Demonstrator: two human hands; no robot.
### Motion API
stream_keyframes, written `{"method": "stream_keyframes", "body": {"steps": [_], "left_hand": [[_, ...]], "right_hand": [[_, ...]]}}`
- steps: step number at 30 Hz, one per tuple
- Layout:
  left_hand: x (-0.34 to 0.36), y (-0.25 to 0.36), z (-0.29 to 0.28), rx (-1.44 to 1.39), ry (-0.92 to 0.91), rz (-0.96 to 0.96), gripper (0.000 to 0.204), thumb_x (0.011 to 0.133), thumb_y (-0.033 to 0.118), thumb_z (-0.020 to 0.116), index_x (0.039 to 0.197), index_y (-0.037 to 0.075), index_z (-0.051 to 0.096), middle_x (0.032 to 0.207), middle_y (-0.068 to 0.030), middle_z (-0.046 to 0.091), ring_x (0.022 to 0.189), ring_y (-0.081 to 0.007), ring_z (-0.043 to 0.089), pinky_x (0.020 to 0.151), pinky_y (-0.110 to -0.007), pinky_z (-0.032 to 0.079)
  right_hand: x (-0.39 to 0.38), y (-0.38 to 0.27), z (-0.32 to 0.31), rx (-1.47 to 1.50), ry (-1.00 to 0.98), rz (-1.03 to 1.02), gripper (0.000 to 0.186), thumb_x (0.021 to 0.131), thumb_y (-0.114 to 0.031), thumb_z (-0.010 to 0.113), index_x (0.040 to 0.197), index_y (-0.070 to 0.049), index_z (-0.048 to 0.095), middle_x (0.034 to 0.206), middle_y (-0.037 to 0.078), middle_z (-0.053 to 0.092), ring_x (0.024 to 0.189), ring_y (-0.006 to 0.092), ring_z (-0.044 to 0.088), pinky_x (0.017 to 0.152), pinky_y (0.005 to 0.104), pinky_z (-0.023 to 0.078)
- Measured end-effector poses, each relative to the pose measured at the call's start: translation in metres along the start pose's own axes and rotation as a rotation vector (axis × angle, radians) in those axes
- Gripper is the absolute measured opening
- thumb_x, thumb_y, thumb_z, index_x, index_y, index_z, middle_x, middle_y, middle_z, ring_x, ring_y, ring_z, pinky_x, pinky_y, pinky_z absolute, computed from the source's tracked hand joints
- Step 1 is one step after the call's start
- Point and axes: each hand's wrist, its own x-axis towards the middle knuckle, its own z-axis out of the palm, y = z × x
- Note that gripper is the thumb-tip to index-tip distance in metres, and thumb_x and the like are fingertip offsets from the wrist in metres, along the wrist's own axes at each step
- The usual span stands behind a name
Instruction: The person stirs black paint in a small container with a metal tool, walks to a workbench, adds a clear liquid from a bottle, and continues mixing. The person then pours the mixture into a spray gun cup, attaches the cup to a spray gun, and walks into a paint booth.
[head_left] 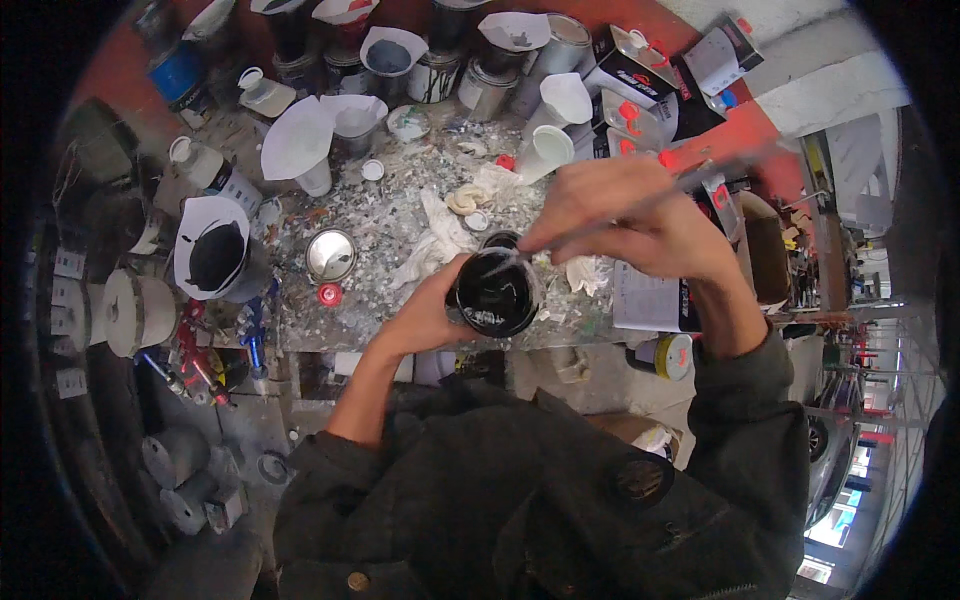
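Observation:
A cup [538,297] of glossy black paint [492,290] is held at the bench's near edge, its mouth facing up. My left hand [428,314] wraps round the cup's left side. Above its far right rim, my right hand [635,215] grips a long thin stirring stick [728,170], blurred by motion. The stick's lower end reaches into the cup, and its upper end points off to the right. Just beyond the cup lie a crumpled white cloth [440,240] and a small white cap [476,221].
The paint-spattered bench [385,205] holds a round tin lid [331,255], a red cap [329,294] and a dark-filled cup with a paper strainer [212,245]. Several cans and strainers line the back. Solvent tins [632,65] stand far right; spray guns [200,350] hang at left.

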Motion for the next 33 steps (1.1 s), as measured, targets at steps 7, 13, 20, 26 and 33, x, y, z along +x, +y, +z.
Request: {"method": "stream_keyframes", "body": {"steps": [7, 13, 20, 26, 33], "left_hand": [[-0.002, -0.014, -0.007, -0.023, 0.057, 0.012, 0.088, 0.055, -0.004, 0.082, 0.137, 0.005, 0.051, 0.128, -0.0087, 0.064, 0.123, -0.0197, 0.057, 0.107, -0.035, 0.043], [0.006, -0.004, 0.011, -0.051, 0.392, -0.006, 0.082, 0.057, -0.001, 0.088, 0.131, 0.005, 0.053, 0.123, -0.0083, 0.064, 0.118, -0.0191, 0.059, 0.103, -0.034, 0.046], [0.010, -0.024, 0.019, 0.168, 0.480, 0.135, 0.085, 0.060, 0.004, 0.091, 0.135, 0.005, 0.050, 0.127, -0.0096, 0.061, 0.119, -0.0221, 0.060, 0.104, -0.036, 0.046], [0.008, -0.002, 0.022, 0.045, 0.478, 0.178, 0.078, 0.061, -0.001, 0.088, 0.130, 0.005, 0.052, 0.123, -0.0095, 0.064, 0.115, -0.0215, 0.062, 0.100, -0.034, 0.047], [0.004, -0.014, 0.024, -0.031, 0.529, 0.104, 0.077, 0.064, -0.003, 0.087, 0.131, 0.004, 0.048, 0.122, -0.0091, 0.064, 0.115, -0.0198, 0.062, 0.101, -0.033, 0.047]], "right_hand": [[-0.034, 0.032, 0.022, -0.200, 0.107, 0.203, 0.018, 0.089, -0.024, 0.075, 0.092, -0.007, 0.078, 0.075, 0.012, 0.066, 0.067, 0.0307, 0.059, 0.061, 0.0381, 0.044], [-0.057, -0.006, 0.065, -0.092, 0.320, 0.490, 0.016, 0.094, -0.018, 0.072, 0.106, -0.009, 0.077, 0.074, 0.007, 0.067, 0.063, 0.0188, 0.060, 0.057, 0.0336, 0.043], [-0.033, -0.044, 0.049, -0.123, 0.437, 0.293, 0.025, 0.096, 0.002, 0.062, 0.120, 0.007, 0.066, 0.109, 0.012, 0.072, 0.078, 0.0120, 0.067, 0.068, 0.0263, 0.056], [-0.034, -0.003, 0.054, -0.284, 0.304, 0.208, 0.025, 0.094, -0.001, 0.067, 0.119, -0.003, 0.071, 0.103, 0.007, 0.073, 0.076, 0.0115, 0.061, 0.065, 0.0279, 0.048], [-0.031, -0.033, 0.058, -0.077, 0.447, 0.243, 0.021, 0.093, 0.002, 0.065, 0.113, 0.002, 0.071, 0.107, 0.009, 0.073, 0.068, 0.0064, 0.058, 0.059, 0.0222, 0.047]]}}
